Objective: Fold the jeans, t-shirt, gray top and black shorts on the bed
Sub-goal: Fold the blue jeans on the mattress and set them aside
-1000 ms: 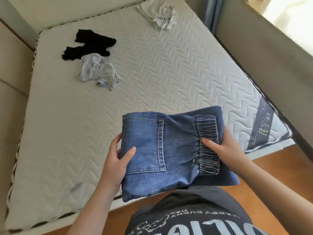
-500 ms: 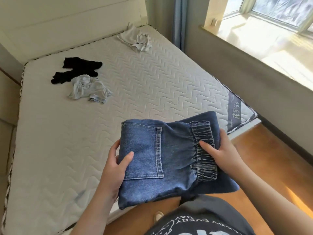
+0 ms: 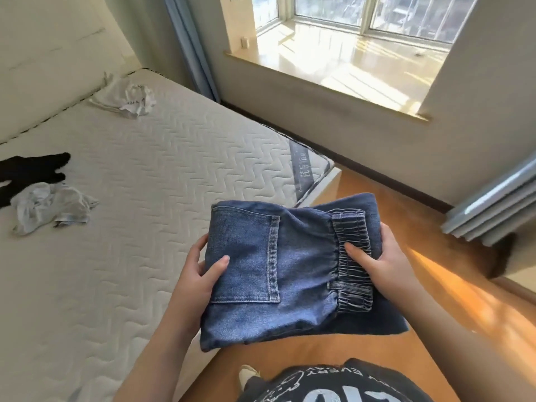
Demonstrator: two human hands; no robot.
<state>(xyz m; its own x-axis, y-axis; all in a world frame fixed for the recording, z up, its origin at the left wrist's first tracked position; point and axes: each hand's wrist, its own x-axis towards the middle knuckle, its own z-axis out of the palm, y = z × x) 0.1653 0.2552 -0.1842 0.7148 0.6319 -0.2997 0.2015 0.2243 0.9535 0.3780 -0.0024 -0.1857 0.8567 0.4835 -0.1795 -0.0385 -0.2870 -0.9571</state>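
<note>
At 5 o'clock of the mattress (image 3: 150, 181), off its edge above the wood floor (image 3: 452, 291): folded blue jeans (image 3: 290, 274), compact rectangle, back pocket w/ pale stitching up, gathered elastic waistband at 3 o'clock. Left hand (image 3: 197, 274) grips the 9 o'clock edge, thumb on top; right hand (image 3: 383, 262) grips the waistband side, thumb on the elastic. On mattress: white t-shirt (image 3: 127, 100) crumpled at 12 o'clock; black shorts (image 3: 32, 169) & gray top (image 3: 49, 207) touching, unfolded, at 9 o'clock.

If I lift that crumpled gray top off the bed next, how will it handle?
The gray top is probably floppy: it lies bunched in soft wrinkles. It likely weighs little, since the fabric looks thin. It touches the black shorts, so those might drag along.
</note>
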